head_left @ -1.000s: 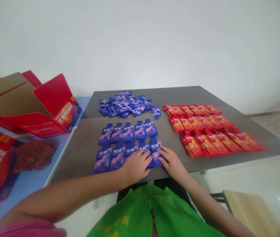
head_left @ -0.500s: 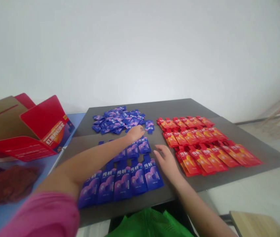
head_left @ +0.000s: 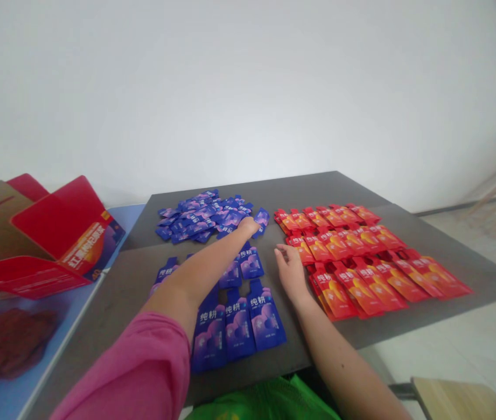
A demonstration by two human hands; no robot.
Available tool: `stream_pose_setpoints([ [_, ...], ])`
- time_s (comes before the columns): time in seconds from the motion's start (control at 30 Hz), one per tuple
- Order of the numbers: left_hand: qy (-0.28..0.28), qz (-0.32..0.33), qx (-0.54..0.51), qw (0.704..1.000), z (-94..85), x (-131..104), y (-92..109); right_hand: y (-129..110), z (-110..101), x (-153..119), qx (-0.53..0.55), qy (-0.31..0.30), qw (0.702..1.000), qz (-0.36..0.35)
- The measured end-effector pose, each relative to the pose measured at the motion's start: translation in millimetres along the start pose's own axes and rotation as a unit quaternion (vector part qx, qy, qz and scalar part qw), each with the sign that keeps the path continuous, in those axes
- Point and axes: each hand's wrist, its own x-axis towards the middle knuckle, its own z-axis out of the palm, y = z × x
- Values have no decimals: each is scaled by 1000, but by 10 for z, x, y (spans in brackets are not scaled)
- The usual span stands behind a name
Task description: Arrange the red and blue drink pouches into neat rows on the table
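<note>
My left hand (head_left: 249,226) reaches out to a single blue-purple spouted pouch (head_left: 261,219), fingers closed at its lower left edge. The pouch is tilted, at the right side of a loose heap of the same pouches (head_left: 199,214). My right hand (head_left: 290,268) hovers or rests over the table between the blue and red groups, fingers slightly bent and apart from the thumb, holding nothing. Rows of blue pouches (head_left: 266,318) lie nearer to me, partly hidden by my left arm. Beside my right hand, red-orange spouted pouches (head_left: 366,280) lie overlapping in three rows.
The dark grey table (head_left: 292,186) stands by a white wall. On a blue surface (head_left: 129,216) to the left is an open red cardboard box (head_left: 62,221) with raised flaps, with a brown-red heap (head_left: 11,338) before it. A wooden seat (head_left: 458,399) stands at lower right.
My left hand has moved slightly right and away from me, onto the single blue pouch, which has turned to a tilt. My right hand has shifted a little, its fingers more bent. The view has shifted slightly.
</note>
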Motion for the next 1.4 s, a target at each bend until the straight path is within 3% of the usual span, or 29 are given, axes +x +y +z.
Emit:
stream_pose_setpoints([
  [0.13,9,94,43,995,-403,-357,-152,-163,-84,35,-27,73,997,-6],
  [0.2,-5,156,59,986,-668,-635,-249,-329,-142,73,-13,59,998,0],
  [0.33,-61,323,104,939,-1144,-1218,-515,-770,-165,78,75,-165,983,18],
  [0.4,1,316,54,947,-1253,-1469,-691,-984,-88,-2,112,-227,966,49],
  [0.5,177,183,-131,958,-1162,-1808,-971,-1232,128,-206,185,-193,956,125],
  [0.53,198,138,-200,950,-1074,-1916,-1055,-1295,215,-283,212,-178,949,149],
  [0.6,149,90,-318,932,-867,-2117,-1199,-1400,388,-435,250,-172,934,188],
  [0.67,83,86,-406,906,-694,-2274,-1330,-1488,529,-571,265,-201,919,212],
  [0.77,86,87,-479,869,-627,-2372,-1591,-1583,634,-717,261,-302,896,195],
  [0.83,99,68,-462,879,-696,-2354,-1839,-1600,631,-760,248,-336,895,157],
  [0.93,84,21,-377,922,-804,-2275,-2239,-1548,571,-754,233,-303,916,124],
  [1.03,56,-10,-322,945,-778,-2195,-2519,-1459,506,-723,222,-276,927,121],
  [1.2,16,-43,-218,975,-614,-2082,-2677,-1377,432,-705,201,-264,936,114],
  [1.4,12,-60,-58,996,-651,-1972,-2747,-1329,325,-659,194,-248,943,110],
])
